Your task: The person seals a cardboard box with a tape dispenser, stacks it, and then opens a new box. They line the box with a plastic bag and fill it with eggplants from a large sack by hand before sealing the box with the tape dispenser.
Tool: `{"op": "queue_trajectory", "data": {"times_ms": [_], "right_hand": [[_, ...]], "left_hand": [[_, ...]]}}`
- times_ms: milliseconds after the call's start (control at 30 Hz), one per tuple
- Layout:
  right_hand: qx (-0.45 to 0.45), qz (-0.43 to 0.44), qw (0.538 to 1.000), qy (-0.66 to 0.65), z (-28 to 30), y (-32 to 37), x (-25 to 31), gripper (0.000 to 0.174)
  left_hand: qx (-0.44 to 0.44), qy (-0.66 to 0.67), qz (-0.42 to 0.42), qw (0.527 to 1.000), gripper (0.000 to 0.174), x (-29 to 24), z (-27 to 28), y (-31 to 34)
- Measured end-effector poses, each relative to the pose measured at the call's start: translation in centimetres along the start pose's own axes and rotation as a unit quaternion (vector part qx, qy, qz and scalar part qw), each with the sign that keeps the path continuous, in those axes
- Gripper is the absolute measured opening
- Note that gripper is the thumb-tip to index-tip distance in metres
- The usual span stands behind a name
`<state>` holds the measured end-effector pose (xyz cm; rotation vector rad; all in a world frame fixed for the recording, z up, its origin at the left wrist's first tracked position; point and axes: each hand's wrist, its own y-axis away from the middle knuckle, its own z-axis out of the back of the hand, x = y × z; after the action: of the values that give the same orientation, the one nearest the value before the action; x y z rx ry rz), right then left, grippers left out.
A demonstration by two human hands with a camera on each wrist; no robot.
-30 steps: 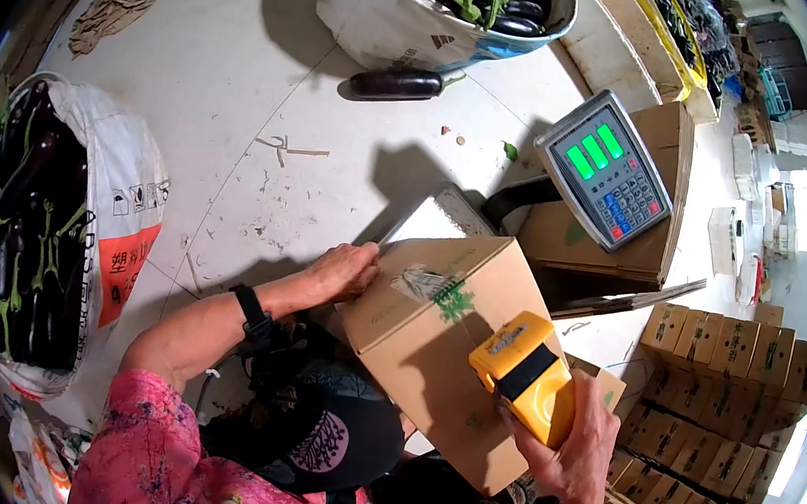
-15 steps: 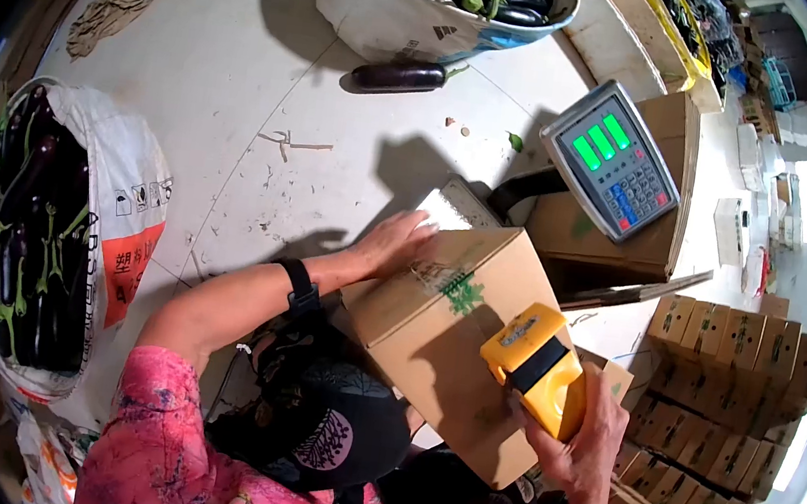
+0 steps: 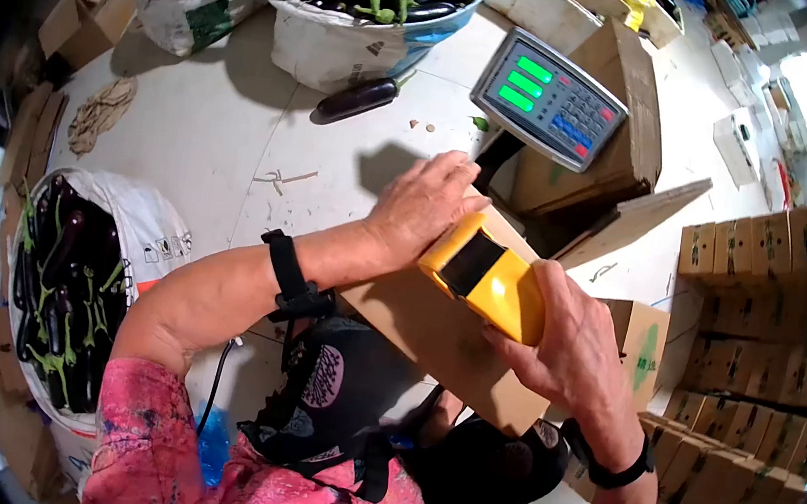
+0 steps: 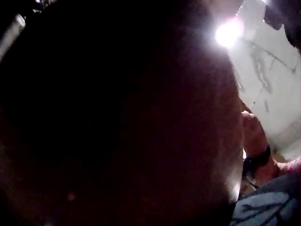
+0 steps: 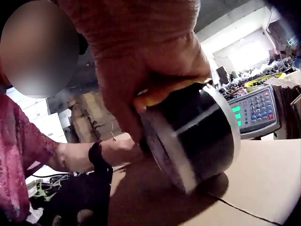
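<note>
A closed cardboard box point(image 3: 443, 343) lies tilted in front of the person, above the lap. My right hand point(image 3: 578, 349) grips a yellow tape dispenser point(image 3: 500, 289) low over the box's upper face. In the right wrist view its roll of tape point(image 5: 202, 136) hangs close over the cardboard, beside a dark seam line. At the box's far end, my left hand point(image 3: 424, 209) rests with its fingers stretched over the edge, right by the dispenser's front. The left wrist view is mostly dark.
A scale display point(image 3: 548, 99) with green readouts stands beyond the box. Sacks of eggplants point(image 3: 66, 291) stand left and behind, and one loose eggplant point(image 3: 357, 100) lies on the floor. Stacked cartons point(image 3: 762, 326) fill the right side. Folded cardboard point(image 3: 605, 126) leans behind the display.
My left hand has slid forward along the box to its far end. My right hand has brought the tape dispenser toward that end, near the left hand. The head view has shifted.
</note>
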<state>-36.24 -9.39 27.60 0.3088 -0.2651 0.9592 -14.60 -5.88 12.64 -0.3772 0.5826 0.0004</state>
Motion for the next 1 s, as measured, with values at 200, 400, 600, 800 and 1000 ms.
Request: {"op": "queue_trajectory", "data": {"times_ms": [200, 400, 600, 800, 1000], "right_hand": [[0.006, -0.032, 0.999, -0.004, 1.8, 7.6, -4.7, 0.049], [-0.045, -0.083, 0.994, -0.048, -1.1, 16.2, -10.5, 0.052], [-0.087, -0.064, 0.989, -0.102, -3.6, 17.8, -12.7, 0.053], [-0.118, -0.051, 0.982, -0.140, -6.0, 18.8, -14.3, 0.055], [-0.128, -0.104, 0.974, -0.152, -9.8, 22.0, -17.3, 0.052]], "left_hand": [[0.041, -0.146, -0.035, 0.988, 0.024, -0.7, 0.6, 0.1], [0.114, -0.163, -0.002, 0.980, 0.040, -3.2, 2.0, -0.4], [0.099, -0.134, 0.084, 0.982, 0.062, -3.3, 1.7, -0.7], [0.101, -0.136, 0.087, 0.982, 0.060, -3.1, 1.4, -0.5], [0.068, -0.136, 0.049, 0.987, 0.051, -2.1, 1.1, -0.7]]}}
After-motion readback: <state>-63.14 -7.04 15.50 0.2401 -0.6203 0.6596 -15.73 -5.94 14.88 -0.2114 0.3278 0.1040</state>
